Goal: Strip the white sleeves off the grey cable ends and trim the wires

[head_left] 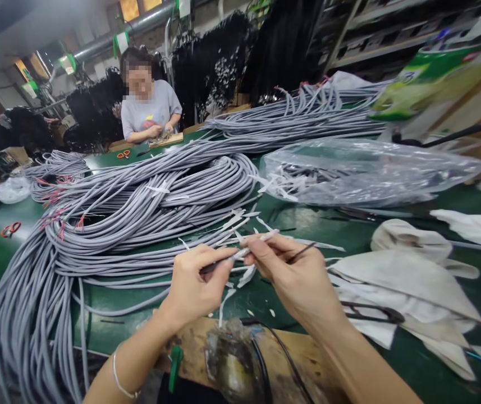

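My left hand is closed in a pinch on a dark thin cable. White strip-like material shows at the cable's end, between my two hands. My right hand pinches this white end between thumb and fingers. A dark thin stick-like piece pokes out behind my right fingers; its kind cannot be made out. Right behind both hands lie loose white strips and the ends of grey cables.
Big coils of grey cable fill the left and middle of the green table. A clear plastic bag, white cloths and black-handled scissors lie rightward. A wooden board is in front. Across sits a co-worker.
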The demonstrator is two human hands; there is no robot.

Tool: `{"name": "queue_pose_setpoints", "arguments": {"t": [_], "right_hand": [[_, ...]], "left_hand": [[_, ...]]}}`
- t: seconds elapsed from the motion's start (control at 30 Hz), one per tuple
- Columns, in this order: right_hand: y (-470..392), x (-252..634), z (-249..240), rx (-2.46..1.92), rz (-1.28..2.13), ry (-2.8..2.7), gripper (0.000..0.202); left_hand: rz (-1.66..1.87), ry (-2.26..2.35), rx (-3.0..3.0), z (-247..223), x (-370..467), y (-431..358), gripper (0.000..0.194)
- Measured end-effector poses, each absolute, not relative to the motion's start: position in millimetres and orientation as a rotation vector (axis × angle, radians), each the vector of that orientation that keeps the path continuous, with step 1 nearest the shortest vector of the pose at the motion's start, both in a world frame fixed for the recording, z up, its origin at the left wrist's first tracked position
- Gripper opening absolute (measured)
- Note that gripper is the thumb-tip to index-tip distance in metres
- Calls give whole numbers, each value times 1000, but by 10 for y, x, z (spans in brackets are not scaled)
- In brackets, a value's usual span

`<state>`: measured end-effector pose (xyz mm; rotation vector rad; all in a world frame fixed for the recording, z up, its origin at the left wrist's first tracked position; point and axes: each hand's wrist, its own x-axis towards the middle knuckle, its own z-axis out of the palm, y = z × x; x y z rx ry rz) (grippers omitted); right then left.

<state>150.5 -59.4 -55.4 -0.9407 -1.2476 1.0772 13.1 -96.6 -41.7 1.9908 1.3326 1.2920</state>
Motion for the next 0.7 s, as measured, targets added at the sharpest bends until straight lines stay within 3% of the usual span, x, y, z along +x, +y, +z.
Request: {"name": "queue_pose_setpoints", "arguments": {"t": [0.17, 0.4, 0.7], "right_hand": [[-642, 1491, -554, -1093, 840, -1506, 50], [-726, 1461, -554, -1100, 346, -1807, 31], [-748, 1464, -550, -1032, 392, -1747, 24]], "left_hand": [[1363, 1433, 1829, -399, 131, -962, 22], [1455, 1570, 1817, -406, 104, -964, 19], [1402, 1487, 1851, -382, 126, -991, 21]]}}
